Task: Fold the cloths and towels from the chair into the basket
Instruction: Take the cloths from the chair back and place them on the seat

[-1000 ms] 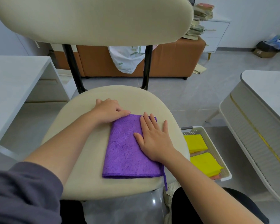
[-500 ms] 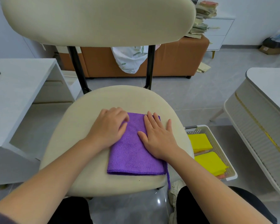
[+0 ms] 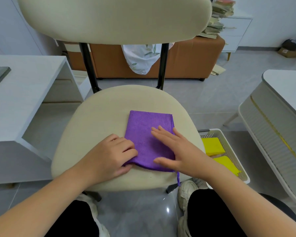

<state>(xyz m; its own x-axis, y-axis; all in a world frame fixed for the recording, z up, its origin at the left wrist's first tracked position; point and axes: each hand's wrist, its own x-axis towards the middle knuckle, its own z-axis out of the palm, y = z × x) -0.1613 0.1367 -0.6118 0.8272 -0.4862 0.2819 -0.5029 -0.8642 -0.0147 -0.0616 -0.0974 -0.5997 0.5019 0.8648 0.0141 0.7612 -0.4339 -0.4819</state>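
Head view looks down on the cream chair (image 3: 101, 120), its seat spreading under and beyond both sets of fingers, with the white basket (image 3: 231, 151) on the floor to the right of the right-hand fingers — two folded yellow cloths (image 3: 211, 146) lie in it. The folded purple cloth (image 3: 143, 127) lies on the seat, reaching away past all the fingertips. The left hand (image 3: 113, 156) curls its fingers over the cloth's near left corner, thumb tucked beneath, pinching it slightly up, while the right hand (image 3: 178, 151) lies with fingers straight and spread on the cloth's right half — holding nothing.
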